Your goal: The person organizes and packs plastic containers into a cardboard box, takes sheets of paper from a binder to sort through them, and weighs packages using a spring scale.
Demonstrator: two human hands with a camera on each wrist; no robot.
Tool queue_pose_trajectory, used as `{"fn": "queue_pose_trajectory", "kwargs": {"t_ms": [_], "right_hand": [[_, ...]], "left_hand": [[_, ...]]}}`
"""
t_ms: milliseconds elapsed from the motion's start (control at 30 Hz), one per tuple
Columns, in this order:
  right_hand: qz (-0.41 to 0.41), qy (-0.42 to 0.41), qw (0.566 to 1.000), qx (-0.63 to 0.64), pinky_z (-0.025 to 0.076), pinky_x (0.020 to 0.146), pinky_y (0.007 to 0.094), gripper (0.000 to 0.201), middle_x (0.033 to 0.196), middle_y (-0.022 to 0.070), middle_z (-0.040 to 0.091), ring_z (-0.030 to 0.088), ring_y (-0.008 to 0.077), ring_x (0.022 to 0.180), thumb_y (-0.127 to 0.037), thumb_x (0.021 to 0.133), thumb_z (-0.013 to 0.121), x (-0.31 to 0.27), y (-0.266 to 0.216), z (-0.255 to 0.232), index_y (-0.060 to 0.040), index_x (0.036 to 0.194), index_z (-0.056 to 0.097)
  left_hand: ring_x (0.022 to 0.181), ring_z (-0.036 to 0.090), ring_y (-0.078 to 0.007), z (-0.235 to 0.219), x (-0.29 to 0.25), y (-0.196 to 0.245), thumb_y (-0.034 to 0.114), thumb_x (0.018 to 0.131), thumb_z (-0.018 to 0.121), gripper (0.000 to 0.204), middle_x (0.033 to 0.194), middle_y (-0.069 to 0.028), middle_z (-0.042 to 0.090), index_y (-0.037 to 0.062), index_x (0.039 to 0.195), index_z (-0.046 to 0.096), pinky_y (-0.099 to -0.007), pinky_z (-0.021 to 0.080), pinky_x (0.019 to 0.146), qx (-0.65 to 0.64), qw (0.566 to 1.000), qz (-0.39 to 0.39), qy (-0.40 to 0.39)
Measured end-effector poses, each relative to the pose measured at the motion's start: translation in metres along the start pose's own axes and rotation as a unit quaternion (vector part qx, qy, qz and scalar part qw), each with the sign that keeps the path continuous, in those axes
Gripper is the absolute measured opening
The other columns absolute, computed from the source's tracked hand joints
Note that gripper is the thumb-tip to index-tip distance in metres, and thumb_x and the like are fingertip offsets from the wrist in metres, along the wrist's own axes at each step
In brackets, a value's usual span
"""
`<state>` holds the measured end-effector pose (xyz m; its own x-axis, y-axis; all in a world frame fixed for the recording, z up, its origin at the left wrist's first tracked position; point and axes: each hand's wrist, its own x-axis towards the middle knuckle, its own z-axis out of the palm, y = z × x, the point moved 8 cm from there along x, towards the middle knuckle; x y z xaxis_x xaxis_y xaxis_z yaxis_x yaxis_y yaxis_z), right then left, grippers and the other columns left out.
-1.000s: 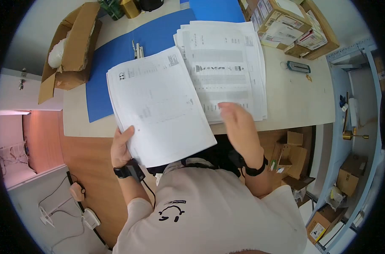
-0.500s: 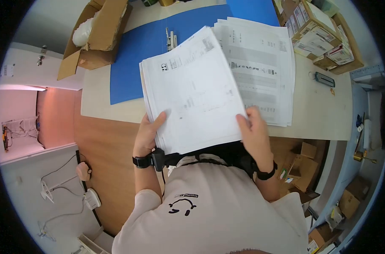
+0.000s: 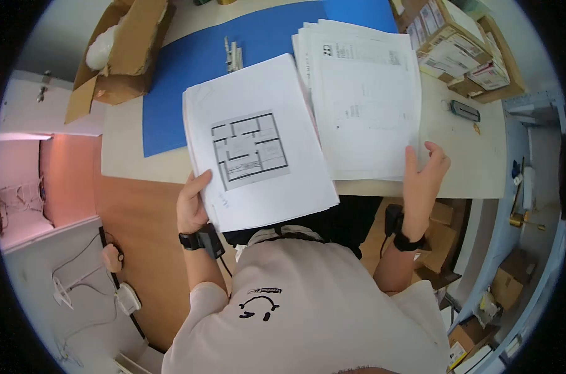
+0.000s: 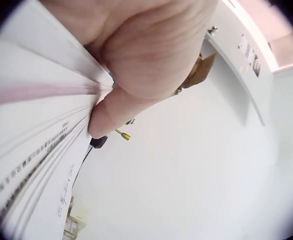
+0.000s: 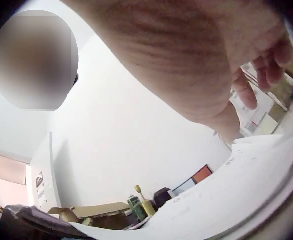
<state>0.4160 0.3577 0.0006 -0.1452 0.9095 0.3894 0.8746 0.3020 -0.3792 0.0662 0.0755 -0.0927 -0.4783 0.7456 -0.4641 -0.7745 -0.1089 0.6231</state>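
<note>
My left hand (image 3: 192,204) grips the left edge of a thick stack of papers (image 3: 264,202), its thumb lying on top. The top sheet carries a printed floor plan (image 3: 250,149). In the left wrist view, the thumb (image 4: 117,112) presses against the many sheet edges (image 4: 41,135), one of them pinkish. To the right lies a second pile of papers (image 3: 370,106) on the table, topped by a mostly blank printed sheet. My right hand (image 3: 423,187) is at that pile's lower right edge, fingers spread and loosely bent, holding nothing.
Under the papers is a blue mat (image 3: 171,118) on the pale table (image 3: 124,153), with metal clips (image 3: 234,57) above the held stack. An open cardboard box (image 3: 124,75) stands at left, parcel boxes (image 3: 454,50) at the back right. A dark stapler-like object (image 3: 465,111) lies at right.
The sheet formerly on top of the held stack now tops the right pile, and the floor plan shows instead. My right hand moved right and let go of the sheet.
</note>
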Motion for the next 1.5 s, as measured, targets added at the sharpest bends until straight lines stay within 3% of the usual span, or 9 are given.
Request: {"fn": "queue_pose_trajectory", "kwargs": {"t_ms": [100,200,600,667,833,1067,1167,1267,1500], "right_hand": [[0.013,-0.175,0.971,0.163,0.052,0.079,0.0374,0.04,0.096,0.0156,0.065,0.064,0.0278,0.085,-0.032,0.097,0.068,-0.026,-0.039,0.007,0.0019,0.116,0.061],[0.1,-0.434,0.803,0.397,0.05,0.069,0.0342,0.037,0.083,0.0134,0.064,0.06,0.023,0.071,-0.028,0.095,0.07,-0.077,-0.093,0.036,0.0046,0.111,0.063],[-0.099,-0.324,0.885,0.32,0.049,0.06,0.0358,0.018,0.088,0.0153,0.06,0.061,0.0244,0.069,-0.012,0.094,0.068,-0.081,-0.126,0.036,0.0014,0.103,0.06],[0.148,-0.397,0.827,0.37,0.049,0.051,0.0305,0.017,0.08,0.0096,0.059,0.06,0.0174,0.06,-0.015,0.1,0.062,-0.089,-0.099,0.055,-0.0002,0.105,0.055],[0.206,-0.22,0.871,0.387,0.04,0.04,0.0202,0.02,0.066,-0.0007,0.056,0.05,0.0047,0.048,-0.026,0.105,0.057,-0.041,-0.021,0.035,-0.007,0.111,0.057],[0.248,-0.151,0.918,0.272,0.047,0.056,0.0258,0.033,0.08,0.0039,0.063,0.055,0.0099,0.062,-0.032,0.105,0.056,-0.02,0.067,0.044,-0.0033,0.121,0.056],[0.097,-0.077,0.983,0.139,0.048,0.089,0.0429,0.038,0.092,0.0161,0.062,0.06,0.0297,0.088,-0.028,0.102,0.059,-0.014,0.043,0.024,0.0015,0.126,0.055],[0.034,0.063,0.997,0.035,0.048,0.088,0.0437,0.038,0.093,0.0174,0.061,0.06,0.0309,0.087,-0.029,0.1,0.063,-0.022,0.009,-0.013,0.0017,0.122,0.058],[0.035,-0.36,0.85,0.383,0.047,0.06,0.0279,0.036,0.089,0.01,0.064,0.055,0.0145,0.063,-0.021,0.091,0.074,-0.09,-0.105,0.041,0.0026,0.117,0.064]], "left_hand": [[0.127,0.059,-0.0343,-0.003,0.004,-0.005,0.009,0.096,0.06,0.057,0.141,-0.0226,0.056,-0.0061,0.147,0.04,-0.0457,0.048,0.109,-0.045,0.998,-0.018,-0.048],[0.128,0.058,-0.0353,-0.01,0.004,-0.005,0.012,0.096,0.06,0.059,0.142,-0.0224,0.055,-0.0053,0.148,0.038,-0.0473,0.047,0.11,-0.068,0.995,-0.028,-0.069],[0.109,0.068,-0.0251,-0.004,-0.004,0.011,0.01,0.094,0.072,0.053,0.127,-0.0181,0.065,-0.0066,0.138,0.048,-0.0368,0.057,0.092,0.23,0.969,0.032,0.09],[0.11,0.067,-0.0245,-0.009,-0.003,0.01,0.01,0.095,0.07,0.051,0.127,-0.0179,0.065,-0.0069,0.138,0.048,-0.0362,0.057,0.092,0.219,0.97,0.027,0.104],[0.114,0.066,-0.0237,-0.013,-0.002,0.009,0.009,0.1,0.064,0.048,0.132,-0.0187,0.062,-0.0078,0.141,0.046,-0.0348,0.056,0.094,0.181,0.98,0.028,0.08],[0.118,0.064,-0.0273,-0.017,-0.003,0.006,0.005,0.1,0.058,0.048,0.138,-0.0209,0.057,-0.0076,0.144,0.041,-0.0372,0.056,0.096,0.065,0.997,-0.042,0.01],[0.121,0.063,-0.03,-0.021,-0.005,0.009,0.004,0.1,0.058,0.053,0.139,-0.0238,0.056,-0.0084,0.147,0.036,-0.0401,0.056,0.1,0.041,0.999,-0.02,-0.008],[0.122,0.063,-0.0321,-0.008,-0.01,0.017,0.005,0.1,0.057,0.053,0.139,-0.0261,0.056,-0.011,0.145,0.035,-0.0422,0.057,0.1,-0.044,0.996,-0.011,-0.078],[0.118,0.066,-0.032,-0.017,-0.006,0.008,0.005,0.099,0.06,0.054,0.137,-0.0272,0.057,-0.0125,0.144,0.035,-0.0407,0.06,0.095,-0.009,0.999,-0.013,-0.041]]}}
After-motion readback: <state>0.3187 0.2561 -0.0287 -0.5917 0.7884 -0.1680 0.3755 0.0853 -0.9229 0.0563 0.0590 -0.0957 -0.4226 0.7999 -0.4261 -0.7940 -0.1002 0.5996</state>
